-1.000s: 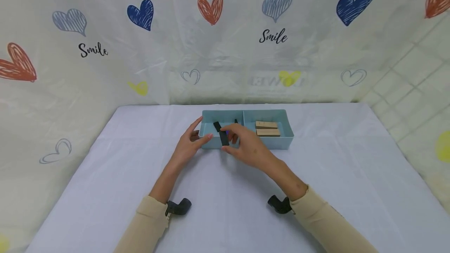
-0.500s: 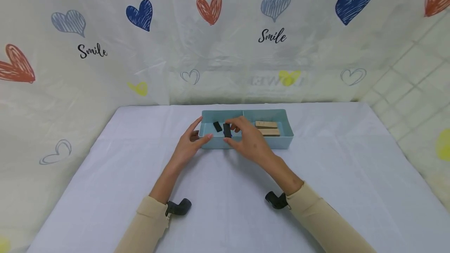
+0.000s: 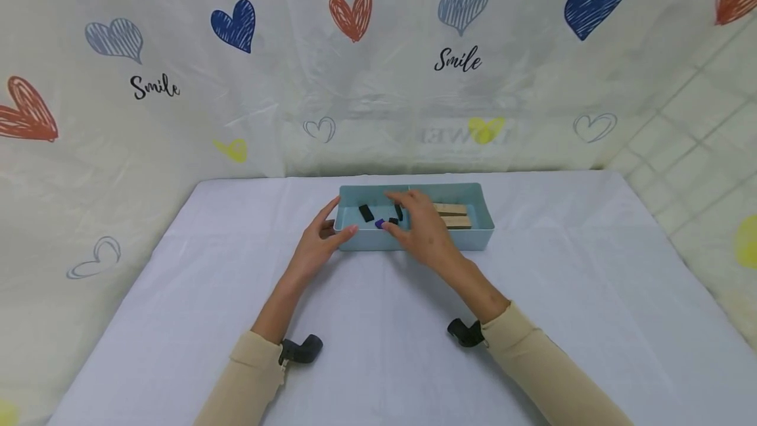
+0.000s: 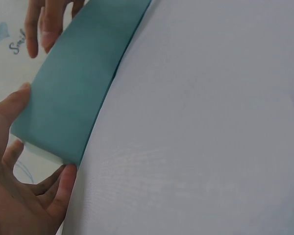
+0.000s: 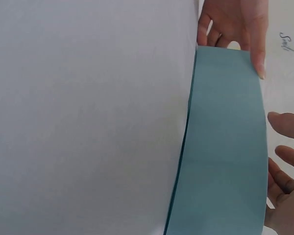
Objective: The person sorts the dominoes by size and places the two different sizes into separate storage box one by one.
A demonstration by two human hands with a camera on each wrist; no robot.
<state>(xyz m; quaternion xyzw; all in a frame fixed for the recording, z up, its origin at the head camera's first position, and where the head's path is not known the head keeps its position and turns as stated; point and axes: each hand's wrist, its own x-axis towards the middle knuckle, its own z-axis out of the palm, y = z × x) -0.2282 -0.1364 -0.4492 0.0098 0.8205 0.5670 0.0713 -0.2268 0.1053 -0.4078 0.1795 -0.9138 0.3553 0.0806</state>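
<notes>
A light blue two-compartment box stands near the table's far side. My left hand grips its left end, thumb on the front rim and fingers round the end wall. Over the box's middle is my right hand, thumb and index finger spread apart with nothing seen between them. The left compartment holds a black block, a small purple piece and a black upright piece close to the right fingers. A small dark piece lies by the right thumb. Both wrist views show the box's outer wall, its inside hidden.
Wooden blocks lie in the right compartment, partly behind the right hand. A white cloth covers the table. Behind it hangs a pale sheet printed with hearts. A black wrist device sits at the left cuff, and another at the right.
My right hand has lowered a black block into the left compartment and let go of it, then shifted slightly right and farther back. The left hand stays on the box.
</notes>
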